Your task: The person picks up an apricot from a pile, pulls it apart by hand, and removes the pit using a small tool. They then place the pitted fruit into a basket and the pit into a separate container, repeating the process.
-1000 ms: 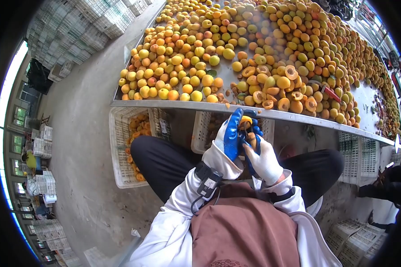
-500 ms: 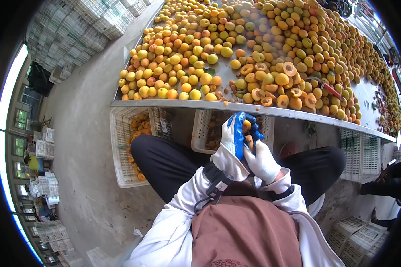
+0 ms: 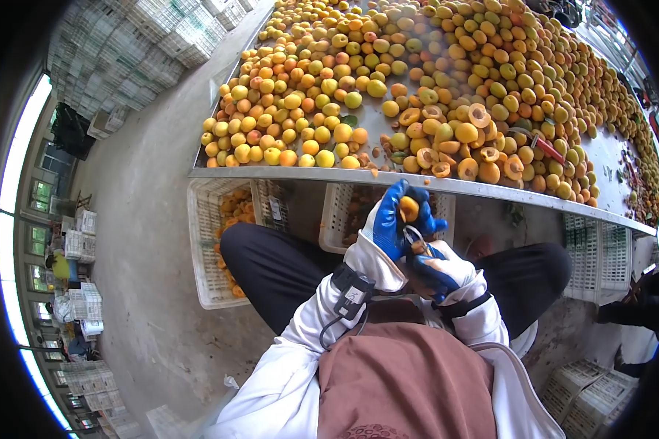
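My left hand (image 3: 392,223), in a blue and white glove, holds an apricot (image 3: 408,210) between thumb and fingers, just below the table's front edge. Beside it and slightly lower, my right hand (image 3: 441,271), gloved the same way, is closed around a small tool with a curved metal loop (image 3: 414,235). The loop is close under the apricot. Whole apricots (image 3: 293,102) and several opened halves (image 3: 427,156) cover much of the metal table (image 3: 329,174). A tool with a red handle (image 3: 549,149) lies among the fruit at the right.
Under the table's edge are a crate of orange fruit pieces (image 3: 201,245) at the left and another crate (image 3: 334,219) behind my hands. A white crate (image 3: 599,256) stands at the right. Stacked crates (image 3: 135,51) are at the upper left.
My hands have moved apart a little. My right hand has turned, and its blue palm and the metal loop now show. The apricot in my left hand is more exposed.
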Demonstrator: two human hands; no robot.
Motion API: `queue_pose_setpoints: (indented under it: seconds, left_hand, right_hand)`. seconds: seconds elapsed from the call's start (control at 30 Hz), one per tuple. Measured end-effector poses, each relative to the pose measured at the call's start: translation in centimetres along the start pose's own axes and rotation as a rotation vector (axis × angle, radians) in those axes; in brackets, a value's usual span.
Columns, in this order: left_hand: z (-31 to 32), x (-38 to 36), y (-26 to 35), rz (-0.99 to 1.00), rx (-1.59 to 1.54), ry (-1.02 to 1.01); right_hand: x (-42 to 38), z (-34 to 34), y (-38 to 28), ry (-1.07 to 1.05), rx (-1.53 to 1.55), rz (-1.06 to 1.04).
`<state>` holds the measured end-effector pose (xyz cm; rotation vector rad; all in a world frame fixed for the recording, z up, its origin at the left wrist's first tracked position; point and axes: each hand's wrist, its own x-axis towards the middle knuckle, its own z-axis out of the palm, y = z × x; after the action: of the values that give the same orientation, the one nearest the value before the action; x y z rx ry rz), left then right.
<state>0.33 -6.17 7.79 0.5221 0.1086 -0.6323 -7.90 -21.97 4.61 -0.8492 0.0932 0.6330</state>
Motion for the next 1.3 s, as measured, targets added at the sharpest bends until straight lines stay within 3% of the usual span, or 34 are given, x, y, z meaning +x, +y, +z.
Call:
queue_pose_setpoints:
  seconds: [0.07,0.2,0.23,0.27,0.33,0.5,0.57,0.67,0.77,0.9,0.97,1.0,1.07,1.13,1.2,1.3]
  left_hand:
    - [0.2,0.8,0.6,0.063,-0.035,0.078]
    - [-1.9,1.4,0.7,0.020,-0.135,-0.004]
    - [-1.6,1.1,0.4,0.061,-0.120,-0.030]
    - [-1.3,0.8,0.3,0.054,-0.121,-0.030]
    - [-0.6,0.3,0.3,0.060,-0.002,-0.074]
    - [-0.4,0.2,-1.0,0.098,0.113,0.011]
    - [-0.6,-0.2,-0.9,0.076,0.135,0.010]
    - [-0.7,-0.8,-0.7,0.188,0.530,-0.079]
    - [-0.1,-1.1,-0.7,0.056,0.314,0.059]
    - [-1.1,-1.2,-1.1,0.138,0.448,-0.067]
    - [-0.5,-1.2,-0.2,0.008,0.090,0.058]
    - [-0.7,-1.0,-0.2,0.010,0.090,0.057]
    - [-1.4,-0.5,-0.5,0.104,0.074,0.044]
    - [-0.9,-0.7,-0.4,0.095,0.062,0.033]
    - [-0.6,-0.9,-0.3,0.024,0.021,0.019]
    - [-0.7,-1.1,-0.6,0.070,0.062,0.003]
  right_hand:
    - [-0.5,-0.7,-0.3,-0.159,0.080,0.008]
    - [-0.1,-0.2,-0.6,0.202,-0.057,-0.428]
    - [0.6,0.2,-1.1,0.368,-0.278,-0.537]
    - [1.2,0.3,-1.4,0.375,-0.277,-0.537]
    - [2.2,0.9,-2.2,0.507,-0.819,-0.765]
    - [3.4,2.2,-1.9,0.671,-1.008,-0.726]
    - [3.4,2.4,-1.6,0.602,-1.101,-0.665]
    - [3.2,1.5,-1.5,0.462,-0.970,-0.731]
    - [2.8,0.9,-1.2,0.411,-0.867,-0.699]
    - [1.4,0.9,-1.2,0.309,-0.860,-0.575]
    - [1.0,1.2,-0.9,0.311,-0.915,-0.570]
    - [1.0,1.2,-0.9,0.309,-0.916,-0.571]
    - [0.9,1.1,-1.0,0.426,-0.900,-0.556]
    - [1.1,1.9,-1.4,0.437,-0.904,-0.577]
    - [1.7,2.6,-1.6,0.459,-1.033,-0.728]
    - [3.0,2.4,-0.9,0.538,-1.123,-0.708]
